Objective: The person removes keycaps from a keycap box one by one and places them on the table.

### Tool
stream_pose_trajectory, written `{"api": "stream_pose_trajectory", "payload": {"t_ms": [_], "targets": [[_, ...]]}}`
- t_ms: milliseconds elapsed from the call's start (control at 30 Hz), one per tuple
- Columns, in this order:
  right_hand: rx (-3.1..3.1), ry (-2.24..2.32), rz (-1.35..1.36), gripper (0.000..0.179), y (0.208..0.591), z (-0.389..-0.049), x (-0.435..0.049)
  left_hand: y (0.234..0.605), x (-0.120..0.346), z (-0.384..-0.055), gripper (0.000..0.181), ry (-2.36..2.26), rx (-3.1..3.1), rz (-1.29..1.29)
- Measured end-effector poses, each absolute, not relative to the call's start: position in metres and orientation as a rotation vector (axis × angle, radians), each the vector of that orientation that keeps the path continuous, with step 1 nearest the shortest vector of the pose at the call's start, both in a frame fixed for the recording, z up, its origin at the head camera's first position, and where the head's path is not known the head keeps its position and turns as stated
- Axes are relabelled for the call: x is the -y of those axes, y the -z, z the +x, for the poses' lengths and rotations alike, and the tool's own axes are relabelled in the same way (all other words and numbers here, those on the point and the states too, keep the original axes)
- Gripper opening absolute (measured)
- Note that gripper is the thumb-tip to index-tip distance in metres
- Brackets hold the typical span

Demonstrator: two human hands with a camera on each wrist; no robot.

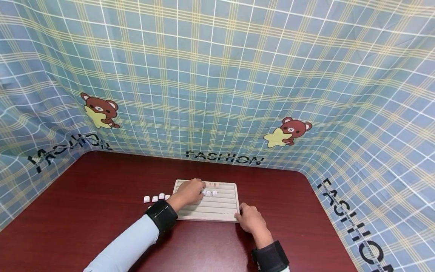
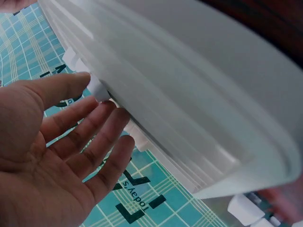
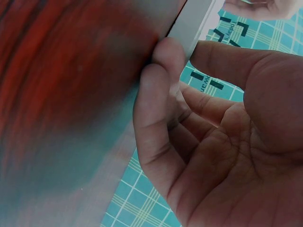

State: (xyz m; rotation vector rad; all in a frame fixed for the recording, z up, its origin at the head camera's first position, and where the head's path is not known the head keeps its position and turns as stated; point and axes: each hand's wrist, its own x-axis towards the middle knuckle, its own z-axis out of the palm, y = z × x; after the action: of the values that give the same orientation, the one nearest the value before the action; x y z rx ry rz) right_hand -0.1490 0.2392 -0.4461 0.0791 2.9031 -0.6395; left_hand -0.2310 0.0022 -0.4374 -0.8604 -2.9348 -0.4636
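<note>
A pale ridged tray (image 1: 221,206) lies on the table, its rows running left to right. Over its upper left part, my left hand (image 1: 191,192) pinches a small white keycap (image 2: 97,89) between thumb and fingertips, at one of the rows. Just right of those fingers, a few white keycaps (image 1: 215,193) stand in the tray. Pinkish pieces (image 1: 212,185) sit in the topmost row, partly hidden by the left hand. My right hand (image 1: 251,218) grips the tray's lower right edge, thumb on one side and curled fingers on the other in the right wrist view.
Several loose white keycaps (image 1: 146,199) lie on the dark red table (image 1: 112,189) left of the tray, some partly behind the left wrist. A plaid cloth (image 1: 210,94) with printed bears and lettering rises behind the table and along both sides.
</note>
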Motion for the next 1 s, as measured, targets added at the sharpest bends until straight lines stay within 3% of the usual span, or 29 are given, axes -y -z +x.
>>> {"api": "stream_pose_trajectory", "payload": {"t_ms": [1000], "targets": [[-2.918, 0.624, 0.085, 0.03, 0.4458, -0.1474, -0.2379, 0.4397, -0.0093, -0.2311, 0.006, 0.425, 2.954, -0.797]]}}
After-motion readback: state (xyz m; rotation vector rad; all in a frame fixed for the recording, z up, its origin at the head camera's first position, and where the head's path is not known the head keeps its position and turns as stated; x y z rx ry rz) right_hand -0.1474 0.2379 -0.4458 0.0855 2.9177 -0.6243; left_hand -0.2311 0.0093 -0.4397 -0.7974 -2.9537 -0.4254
